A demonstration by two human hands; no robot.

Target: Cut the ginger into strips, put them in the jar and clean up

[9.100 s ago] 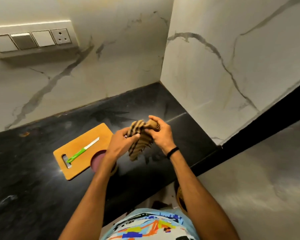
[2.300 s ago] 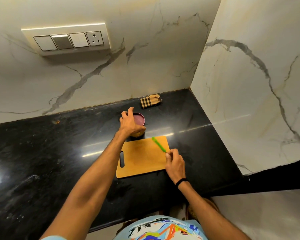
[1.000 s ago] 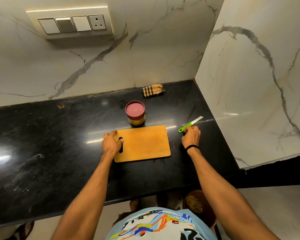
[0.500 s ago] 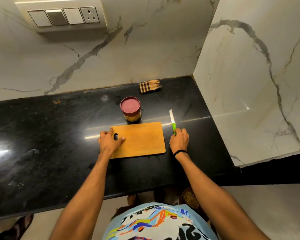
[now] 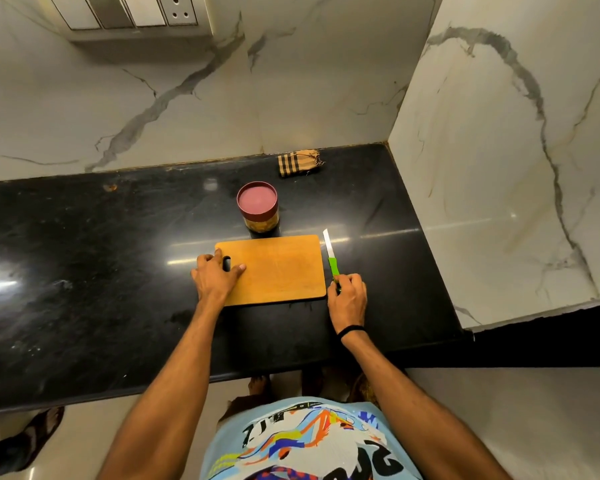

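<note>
A bare wooden cutting board lies on the black counter. My left hand rests flat on its left end, over the handle slot, holding it there. Just right of the board a green-handled knife lies with its white blade pointing away from me; my right hand grips the end of its handle. Behind the board stands a jar with a maroon lid closed on it and yellowish pieces inside. No loose ginger is visible.
A folded striped cloth lies against the back wall near the corner. Marble walls close off the back and the right side. A switch panel is high on the back wall. A sandalled foot shows on the floor at lower left.
The right hand has turned the knife from pointing right to lying parallel beside the board. The left hand stays on the board's handle end. The view has shifted slightly.
</note>
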